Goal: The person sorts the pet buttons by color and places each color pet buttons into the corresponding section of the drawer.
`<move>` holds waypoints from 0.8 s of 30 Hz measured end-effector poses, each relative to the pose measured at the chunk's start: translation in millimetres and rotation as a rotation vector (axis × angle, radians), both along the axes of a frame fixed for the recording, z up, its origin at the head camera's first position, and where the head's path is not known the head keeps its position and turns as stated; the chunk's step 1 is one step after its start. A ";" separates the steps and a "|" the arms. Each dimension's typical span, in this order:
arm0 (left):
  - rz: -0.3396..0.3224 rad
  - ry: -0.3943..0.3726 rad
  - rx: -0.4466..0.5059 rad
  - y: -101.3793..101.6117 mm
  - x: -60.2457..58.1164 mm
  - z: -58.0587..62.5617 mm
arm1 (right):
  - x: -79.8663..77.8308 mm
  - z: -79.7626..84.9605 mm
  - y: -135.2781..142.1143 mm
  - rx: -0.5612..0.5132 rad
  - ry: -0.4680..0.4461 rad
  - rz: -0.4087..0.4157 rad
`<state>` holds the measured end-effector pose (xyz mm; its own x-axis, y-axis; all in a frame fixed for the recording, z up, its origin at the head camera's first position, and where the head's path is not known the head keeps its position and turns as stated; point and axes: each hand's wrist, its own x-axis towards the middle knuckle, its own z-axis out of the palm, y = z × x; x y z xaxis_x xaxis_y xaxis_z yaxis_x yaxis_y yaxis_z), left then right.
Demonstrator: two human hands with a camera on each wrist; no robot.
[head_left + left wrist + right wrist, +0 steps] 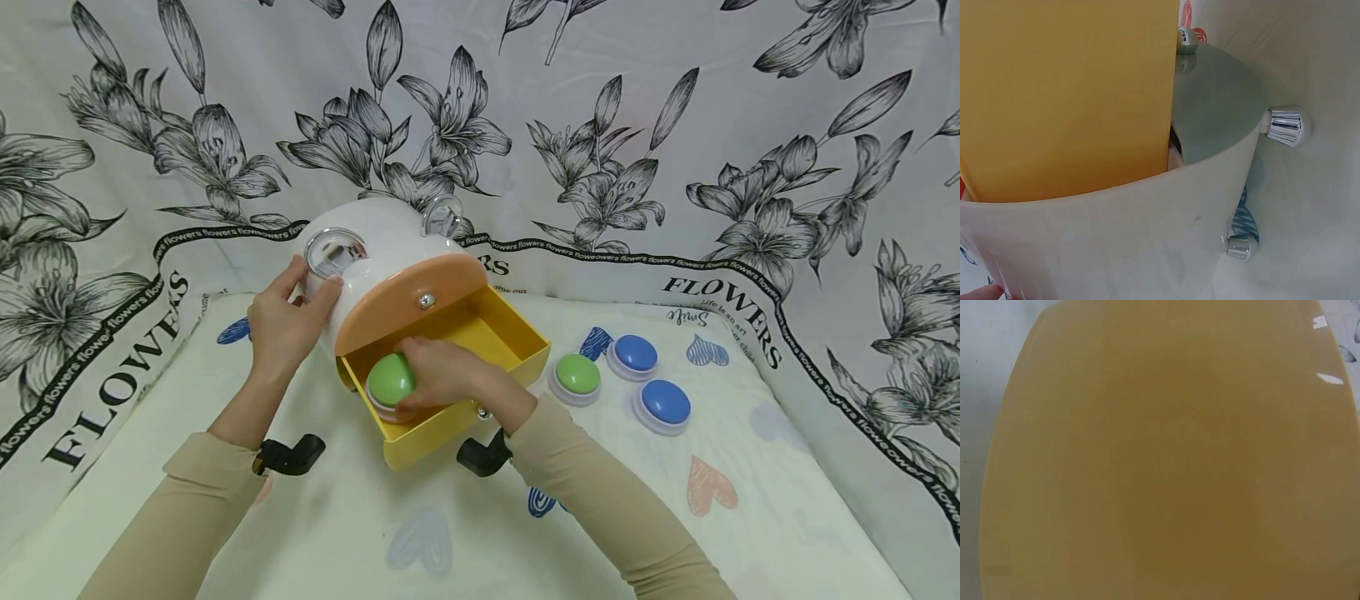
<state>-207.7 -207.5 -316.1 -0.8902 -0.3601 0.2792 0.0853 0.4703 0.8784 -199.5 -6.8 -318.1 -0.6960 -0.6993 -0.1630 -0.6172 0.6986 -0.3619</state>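
A white rounded box (pixel 390 221) with an orange front panel (pixel 412 296) stands tilted, its yellow drawer (pixel 517 321) pulled out. My left hand (pixel 288 321) rests on the box's left side, thumb by a chrome ring. In the left wrist view a fingertip (pixel 985 294) shows at the lower left, against the white shell (pixel 1097 244). Inside the drawer, at its left end, my right hand (pixel 442 367) grips a green-topped round button (pixel 392 380) with a pale base. The drawer's yellow front (pixel 1166 456) fills most of the right wrist view, hiding that hand.
Right of the drawer, on the white cloth (pixel 600 525), lie another green button (pixel 577 375) and two blue buttons (pixel 636 353). Chrome feet (pixel 1286 125) stick out from the box's underside. A flower-printed curtain (pixel 600 150) hangs behind.
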 end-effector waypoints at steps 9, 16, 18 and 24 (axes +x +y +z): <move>0.000 -0.004 -0.001 -0.6 0.3 0.0 | 2.2 1.1 -0.4 0.049 -0.007 0.002; -0.011 -0.007 0.001 -0.1 1.0 -0.6 | 6.8 9.0 8.0 0.017 0.004 0.030; -0.010 -0.008 -0.002 0.0 1.3 -0.5 | 8.4 12.8 12.0 -0.014 0.017 0.043; -0.006 -0.008 -0.008 -0.5 0.6 -0.3 | 11.8 21.0 27.3 -0.112 0.071 0.064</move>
